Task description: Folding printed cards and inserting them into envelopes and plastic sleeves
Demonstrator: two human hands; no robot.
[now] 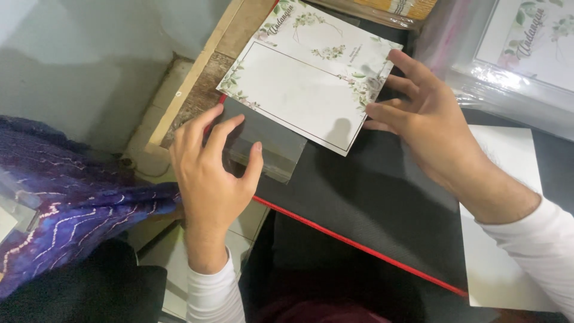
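The clear plastic sleeve is pinched at its near end between thumb and fingers of the left hand. The white floral card is steadied at its right edge by the spread, open fingers of the right hand. The card is laid on the black board, its long axis running from lower right up toward the upper left.
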